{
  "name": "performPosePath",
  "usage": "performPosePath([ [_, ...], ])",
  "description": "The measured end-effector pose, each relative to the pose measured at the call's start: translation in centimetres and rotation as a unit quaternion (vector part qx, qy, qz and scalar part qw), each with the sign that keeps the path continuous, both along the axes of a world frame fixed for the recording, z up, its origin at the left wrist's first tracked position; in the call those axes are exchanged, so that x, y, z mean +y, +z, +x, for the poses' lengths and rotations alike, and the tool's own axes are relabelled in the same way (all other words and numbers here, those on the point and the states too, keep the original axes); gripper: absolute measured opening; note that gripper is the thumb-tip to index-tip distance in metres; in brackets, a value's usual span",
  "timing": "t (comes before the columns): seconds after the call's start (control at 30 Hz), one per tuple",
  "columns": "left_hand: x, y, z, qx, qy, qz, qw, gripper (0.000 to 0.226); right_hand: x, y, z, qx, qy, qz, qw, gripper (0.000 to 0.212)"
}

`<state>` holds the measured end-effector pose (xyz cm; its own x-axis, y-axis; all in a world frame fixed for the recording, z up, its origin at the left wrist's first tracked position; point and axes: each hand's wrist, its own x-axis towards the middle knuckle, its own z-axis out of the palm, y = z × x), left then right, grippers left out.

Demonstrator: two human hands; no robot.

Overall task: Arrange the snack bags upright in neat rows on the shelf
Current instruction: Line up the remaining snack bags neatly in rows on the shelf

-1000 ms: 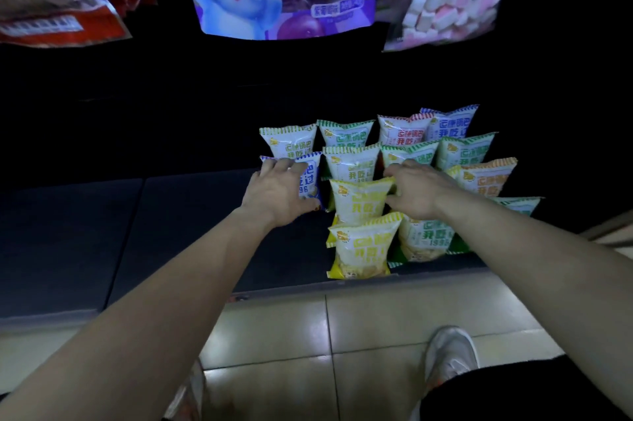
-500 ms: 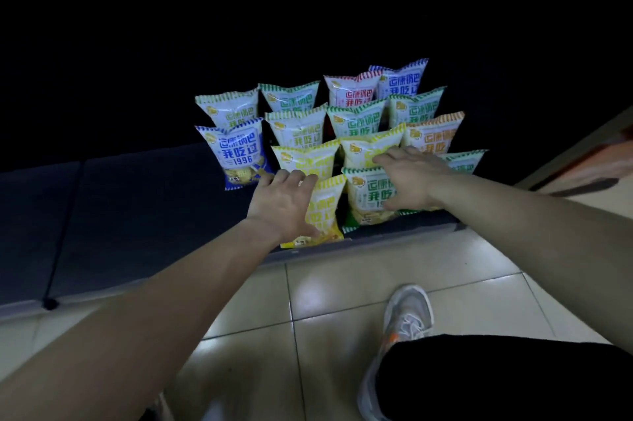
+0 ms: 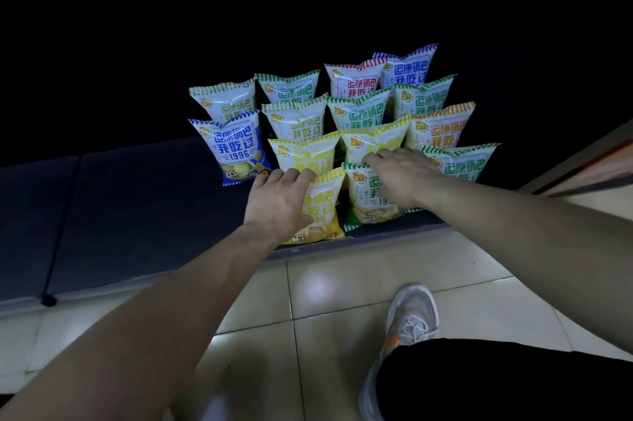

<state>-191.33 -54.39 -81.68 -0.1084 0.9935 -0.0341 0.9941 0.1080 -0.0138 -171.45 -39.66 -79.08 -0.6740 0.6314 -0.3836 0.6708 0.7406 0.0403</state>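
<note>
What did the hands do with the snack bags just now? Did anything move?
The left hand left the blue bag and moved right, toward the front edge of the shelf. It now holds the front yellow bag. The right hand stayed on the front green bag. Nothing else visibly moved.
</note>
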Motion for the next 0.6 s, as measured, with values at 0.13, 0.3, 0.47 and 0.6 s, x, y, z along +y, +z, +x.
performPosePath([
  [0.13, 0.03, -0.18, -0.08, 0.003, -0.008, 0.013, 1.0, 0.076, 0.24, -0.37, 0.05, -0.006, -0.012, -0.01, 1.0, 0.061],
  [0.3, 0.03, -0.37, 0.01, -0.004, -0.021, 0.031, 0.999, 0.075, 0.38, -0.45, 0.37, -0.006, -0.008, 0.009, 1.0, 0.059],
  [0.47, 0.2, -0.64, 0.41, -0.018, -0.016, 0.037, 0.999, 0.077, 0.09, -0.34, 0.28, -0.009, -0.014, 0.03, 0.999, 0.058],
  [0.6, 0.17, -0.73, 0.61, -0.032, -0.007, 0.035, 0.999, 0.077, 0.08, -0.26, 0.48, -0.014, -0.014, 0.057, 0.998, 0.061],
])
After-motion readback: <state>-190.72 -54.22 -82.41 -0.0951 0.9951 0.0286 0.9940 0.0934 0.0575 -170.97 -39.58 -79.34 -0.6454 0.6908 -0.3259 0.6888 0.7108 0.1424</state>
